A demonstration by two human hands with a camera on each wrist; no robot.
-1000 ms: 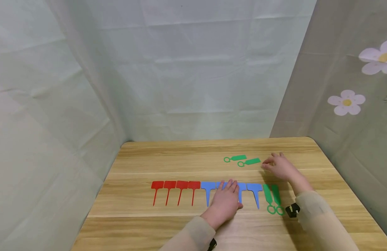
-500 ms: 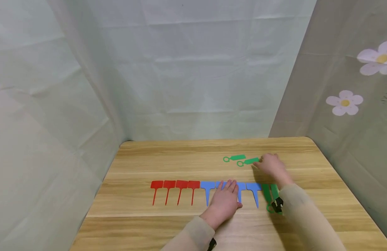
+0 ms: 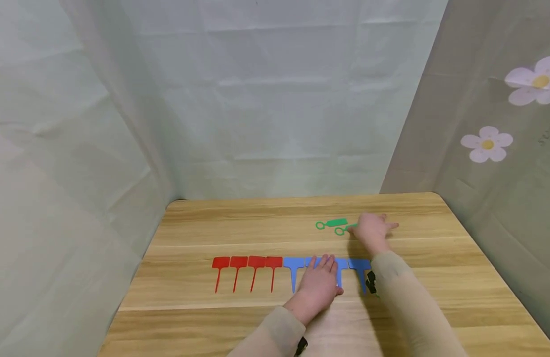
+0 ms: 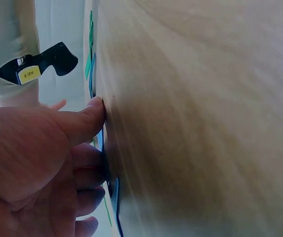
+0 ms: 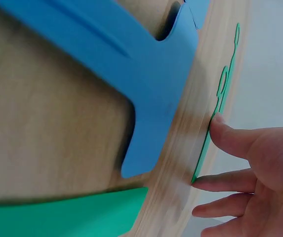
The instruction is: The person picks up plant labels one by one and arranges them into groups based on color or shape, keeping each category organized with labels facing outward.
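My left hand (image 3: 318, 285) rests with spread, straight fingers on the middle of a row of blue T-shaped plant labels (image 3: 294, 263), covering part of them. Farther back, my right hand (image 3: 372, 230) reaches a green ring-ended plant tag (image 3: 340, 231) lying flat on the table. In the right wrist view its thumb and index fingertip touch that tag (image 5: 204, 153) at two spots well apart, the other fingers spread. Another green tag (image 3: 336, 222) lies just behind. A nearer green tag (image 5: 72, 217) shows beside a blue label (image 5: 153, 84); the right sleeve mostly hides this spot from the head camera.
Several red T-shaped plant labels (image 3: 221, 263) continue the row on the left, stems toward me. The wooden table (image 3: 203, 327) is enclosed by pale cloth walls (image 3: 275, 109) at its back and sides. The right forearm (image 3: 413, 302) crosses over the row's right end.
My right hand has moved left to the nearer of the two back green tags, and its fingers now touch it. Its sleeve now covers the green tags at the row's end. The left hand stays put.
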